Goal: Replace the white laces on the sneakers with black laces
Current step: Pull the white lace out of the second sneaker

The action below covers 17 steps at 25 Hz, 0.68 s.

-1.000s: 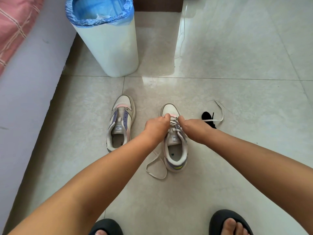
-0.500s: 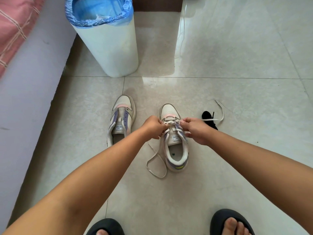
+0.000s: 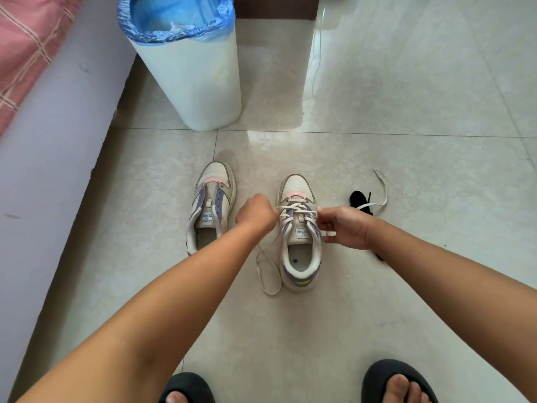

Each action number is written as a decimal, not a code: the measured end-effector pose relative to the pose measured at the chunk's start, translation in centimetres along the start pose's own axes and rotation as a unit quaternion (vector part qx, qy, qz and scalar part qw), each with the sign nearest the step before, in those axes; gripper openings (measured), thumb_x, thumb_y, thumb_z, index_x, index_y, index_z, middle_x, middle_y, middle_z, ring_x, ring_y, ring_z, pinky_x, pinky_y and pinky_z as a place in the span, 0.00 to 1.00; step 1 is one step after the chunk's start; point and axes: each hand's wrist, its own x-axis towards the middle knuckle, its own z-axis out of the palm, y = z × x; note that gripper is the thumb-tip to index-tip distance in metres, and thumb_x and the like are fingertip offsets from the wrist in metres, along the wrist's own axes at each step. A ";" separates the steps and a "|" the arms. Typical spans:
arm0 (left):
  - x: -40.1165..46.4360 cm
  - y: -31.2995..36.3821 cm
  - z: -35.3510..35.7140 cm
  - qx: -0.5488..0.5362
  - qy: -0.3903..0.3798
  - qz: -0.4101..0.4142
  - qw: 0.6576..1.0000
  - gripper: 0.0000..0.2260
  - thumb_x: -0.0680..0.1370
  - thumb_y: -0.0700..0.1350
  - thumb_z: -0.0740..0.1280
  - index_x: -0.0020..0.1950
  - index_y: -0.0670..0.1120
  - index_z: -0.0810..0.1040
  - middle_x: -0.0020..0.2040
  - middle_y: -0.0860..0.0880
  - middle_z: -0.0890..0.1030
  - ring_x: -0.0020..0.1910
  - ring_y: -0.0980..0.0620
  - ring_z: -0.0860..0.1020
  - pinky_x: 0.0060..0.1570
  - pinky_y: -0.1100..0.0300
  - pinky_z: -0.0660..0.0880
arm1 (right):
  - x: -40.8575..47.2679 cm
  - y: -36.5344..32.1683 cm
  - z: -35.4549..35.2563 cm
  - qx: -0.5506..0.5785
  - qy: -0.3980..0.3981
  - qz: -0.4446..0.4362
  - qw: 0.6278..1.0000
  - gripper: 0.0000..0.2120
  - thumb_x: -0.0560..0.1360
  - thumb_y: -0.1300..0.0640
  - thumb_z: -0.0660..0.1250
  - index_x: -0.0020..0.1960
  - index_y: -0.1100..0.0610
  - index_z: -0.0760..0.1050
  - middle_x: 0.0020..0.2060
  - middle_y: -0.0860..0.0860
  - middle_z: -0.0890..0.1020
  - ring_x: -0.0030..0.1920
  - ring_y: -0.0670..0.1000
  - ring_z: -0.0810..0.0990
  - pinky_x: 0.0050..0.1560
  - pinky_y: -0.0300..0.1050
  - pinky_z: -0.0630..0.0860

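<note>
Both sneakers stand lengthwise on the floor, toes pointing away. The right sneaker [image 3: 299, 228] keeps its white lace [image 3: 295, 210]; left hand [image 3: 257, 213] and right hand [image 3: 344, 226] each pinch it.

Cream sneakers [image 3: 299, 228] with purple panels, white laces [image 3: 295, 209], blue-lined bin [image 3: 186, 62], black slippers [image 3: 398, 379]

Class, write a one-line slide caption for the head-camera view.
Both hands, left hand and right hand, pull the white lace from the right sneaker; the left sneaker is already unlaced.

Black laces [image 3: 360, 199] half-hidden (right hand [image 3: 344, 226])
</note>
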 end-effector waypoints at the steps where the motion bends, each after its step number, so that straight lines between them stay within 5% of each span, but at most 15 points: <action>1: -0.2 0.1 -0.3 -0.118 -0.069 -0.076 0.988 0.11 0.79 0.49 0.62 0.47 0.41 0.74 0.40 0.44 0.76 0.36 0.47 0.76 0.36 0.59 0.70 | -0.1 -0.1 0.1 -0.035 0.002 -0.009 0.999 0.09 0.79 0.54 0.60 0.43 0.53 0.74 0.36 0.47 0.76 0.39 0.45 0.72 0.43 0.41 0.68; 3: -0.5 0.4 -0.2 -0.237 -0.156 -0.113 0.952 0.09 0.78 0.48 0.63 0.40 0.45 0.72 0.34 0.49 0.73 0.30 0.53 0.71 0.33 0.62 0.67 | 0.1 -0.1 0.4 -0.083 0.019 -0.036 0.996 0.07 0.78 0.53 0.64 0.42 0.53 0.74 0.38 0.47 0.77 0.41 0.45 0.73 0.44 0.42 0.69; 5: -0.5 0.6 -0.1 -0.224 -0.152 -0.057 0.961 0.09 0.77 0.44 0.67 0.38 0.45 0.72 0.35 0.48 0.76 0.32 0.53 0.74 0.33 0.62 0.68 | 0.2 0.0 0.7 -0.112 0.039 -0.055 0.991 0.08 0.76 0.55 0.67 0.39 0.53 0.71 0.39 0.48 0.77 0.42 0.46 0.74 0.44 0.42 0.69; 8: 0.0 -0.2 -0.7 0.076 -0.003 0.063 0.995 0.03 0.77 0.39 0.63 0.48 0.41 0.75 0.49 0.42 0.79 0.46 0.43 0.79 0.40 0.56 0.72 | 0.1 -0.3 0.7 -0.199 0.055 -0.073 0.976 0.13 0.75 0.58 0.68 0.36 0.53 0.66 0.35 0.49 0.72 0.38 0.45 0.70 0.41 0.40 0.69; 10: 0.4 -0.9 -1.4 0.259 0.099 0.115 0.954 0.10 0.77 0.36 0.60 0.58 0.40 0.70 0.56 0.42 0.75 0.54 0.41 0.76 0.47 0.52 0.72 | -0.1 -0.6 0.8 -0.214 0.064 -0.081 0.971 0.14 0.76 0.59 0.67 0.35 0.53 0.65 0.34 0.49 0.70 0.36 0.46 0.69 0.40 0.39 0.69; 11: 0.6 -1.2 -1.5 0.226 0.105 0.109 0.962 0.09 0.77 0.37 0.60 0.58 0.40 0.69 0.56 0.42 0.74 0.53 0.41 0.76 0.47 0.52 0.71 | -0.2 -0.5 0.9 -0.210 0.078 -0.089 0.970 0.13 0.76 0.58 0.67 0.37 0.54 0.66 0.34 0.49 0.70 0.37 0.46 0.69 0.39 0.40 0.69; 13: 0.6 -0.9 -1.6 -0.087 0.039 0.024 0.995 0.04 0.79 0.41 0.57 0.49 0.42 0.70 0.49 0.42 0.77 0.44 0.45 0.76 0.45 0.54 0.70 | -0.7 -0.3 1.4 -0.209 0.113 -0.117 0.964 0.10 0.75 0.55 0.69 0.44 0.55 0.68 0.37 0.50 0.72 0.37 0.46 0.70 0.39 0.40 0.69; 15: 0.1 -0.1 -1.1 -0.357 -0.061 -0.069 0.929 0.09 0.80 0.42 0.55 0.41 0.44 0.69 0.39 0.44 0.79 0.35 0.49 0.77 0.44 0.56 0.72 | -1.1 0.4 2.1 -0.267 0.131 -0.146 0.943 0.18 0.72 0.51 0.71 0.53 0.55 0.65 0.40 0.49 0.72 0.37 0.46 0.71 0.37 0.38 0.67; 17: 0.1 0.0 -1.1 -0.468 -0.110 -0.073 0.874 0.11 0.80 0.40 0.53 0.39 0.43 0.67 0.26 0.48 0.74 0.26 0.51 0.74 0.39 0.56 0.75 | -1.3 1.4 2.9 -0.377 0.134 -0.168 0.901 0.22 0.71 0.54 0.72 0.56 0.53 0.61 0.42 0.49 0.73 0.40 0.49 0.73 0.38 0.41 0.66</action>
